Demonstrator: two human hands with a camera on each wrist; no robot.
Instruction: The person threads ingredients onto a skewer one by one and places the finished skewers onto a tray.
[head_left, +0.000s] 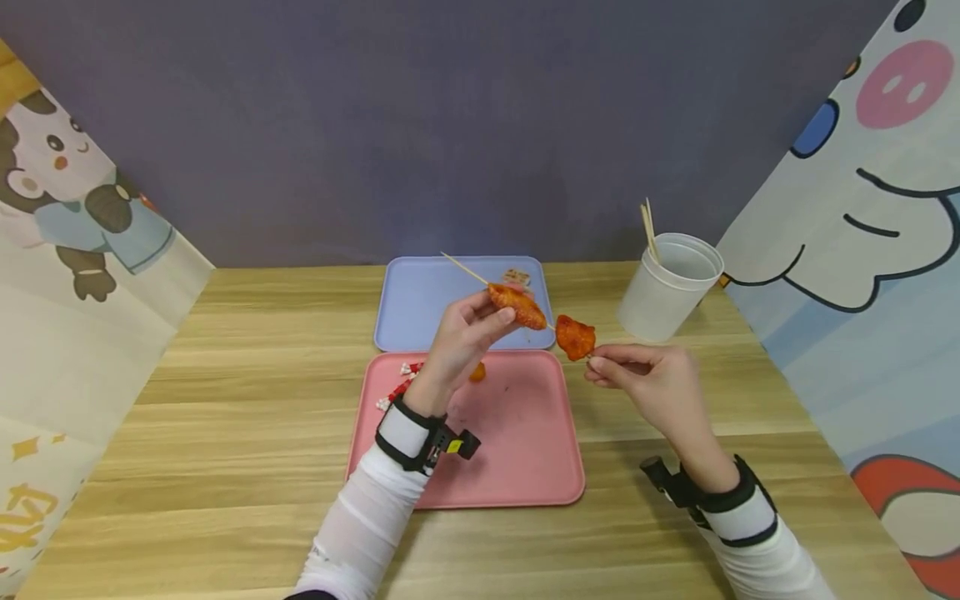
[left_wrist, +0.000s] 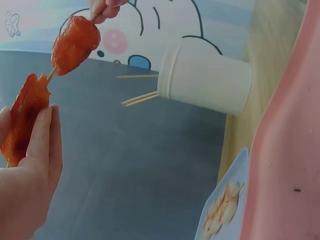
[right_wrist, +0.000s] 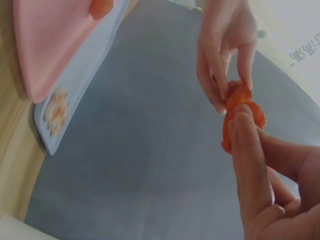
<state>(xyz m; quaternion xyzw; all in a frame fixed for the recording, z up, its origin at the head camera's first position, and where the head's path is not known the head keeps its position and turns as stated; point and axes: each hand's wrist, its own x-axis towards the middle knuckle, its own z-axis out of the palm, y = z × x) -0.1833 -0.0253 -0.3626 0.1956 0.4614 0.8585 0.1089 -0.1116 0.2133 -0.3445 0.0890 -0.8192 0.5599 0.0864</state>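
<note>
Two glossy orange-red meat pieces sit on one thin wooden skewer (head_left: 465,268), held above the trays. My left hand (head_left: 453,350) pinches the longer meat piece (head_left: 517,307) between thumb and fingers, and bare skewer sticks out beyond it to the upper left. At the other end is the rounder meat piece (head_left: 575,337). Just beside it, my right hand (head_left: 663,383) pinches the skewer's end with thumb and fingertips. A short stretch of stick shows between the two pieces in the left wrist view. The right wrist view shows the pieces overlapping, partly hidden by the right fingers.
Beneath the hands lies a pink tray (head_left: 517,450) with red-and-white pieces (head_left: 397,387) and an orange piece (head_left: 477,372). Behind it, a blue tray (head_left: 408,304) bears pale browned food (left_wrist: 222,210). A white cup (head_left: 660,300) with wooden sticks (head_left: 649,229) stands at the back right.
</note>
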